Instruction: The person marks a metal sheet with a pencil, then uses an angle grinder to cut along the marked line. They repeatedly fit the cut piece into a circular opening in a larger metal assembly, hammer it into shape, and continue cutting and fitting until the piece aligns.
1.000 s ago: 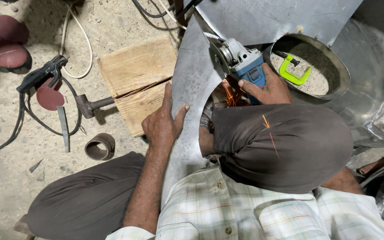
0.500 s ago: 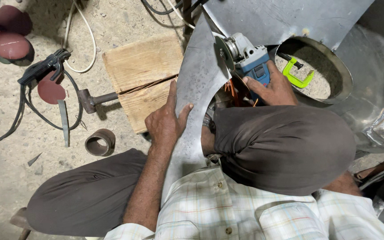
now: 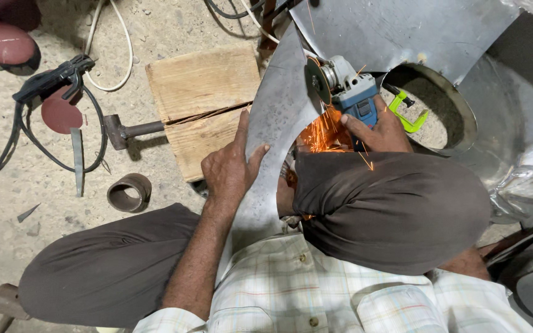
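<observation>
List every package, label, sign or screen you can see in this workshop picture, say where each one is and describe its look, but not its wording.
No package, sign or screen shows.
Label: a small dark patch on the blue angle grinder, which the right hand holds against the metal sheet; too small to describe further.

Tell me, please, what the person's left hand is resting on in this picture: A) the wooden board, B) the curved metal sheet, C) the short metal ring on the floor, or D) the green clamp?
B: the left hand lies flat on the curved metal sheet, while the right hand holds the blue angle grinder that throws sparks at the sheet's edge.
</observation>
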Tool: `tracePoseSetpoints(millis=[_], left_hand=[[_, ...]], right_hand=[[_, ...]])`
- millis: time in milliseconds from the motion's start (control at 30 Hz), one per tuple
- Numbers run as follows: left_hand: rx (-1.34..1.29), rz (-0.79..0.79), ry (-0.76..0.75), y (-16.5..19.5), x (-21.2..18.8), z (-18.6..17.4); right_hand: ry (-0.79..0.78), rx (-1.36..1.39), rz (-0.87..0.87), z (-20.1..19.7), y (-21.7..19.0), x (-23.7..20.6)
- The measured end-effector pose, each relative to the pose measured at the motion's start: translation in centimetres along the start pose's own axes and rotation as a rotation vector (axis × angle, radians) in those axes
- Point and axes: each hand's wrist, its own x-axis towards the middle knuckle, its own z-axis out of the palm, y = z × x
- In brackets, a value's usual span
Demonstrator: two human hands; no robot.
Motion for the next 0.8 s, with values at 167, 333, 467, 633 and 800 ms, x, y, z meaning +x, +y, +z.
tracePoseSetpoints(millis=[167, 333, 467, 633, 800], left_hand=[[0.020, -0.006, -0.029, 0.04, -0.14, -0.15], [0.014, -0.007, -0.020, 0.15, -0.17, -0.21], [0.004, -0.013, -0.024, 0.06, -0.25, -0.18], [0.008, -0.011, -0.030, -0.01, -0.21, -0.27], [0.021, -0.023, -0.046, 0.09, 0.05, -0.50]], right_hand=[[0.019, -0.020, -0.001, 0.08, 0.10, 0.19], [0.032, -0.030, -0.006, 0.17, 0.42, 0.61], [0.019, -0.030, 0.018, 0.13, 0.64, 0.44], [0.007, -0.057, 0.030, 0.26, 0.47, 0.00], [0.006, -0.061, 0.023, 0.20, -0.10, 0.06]])
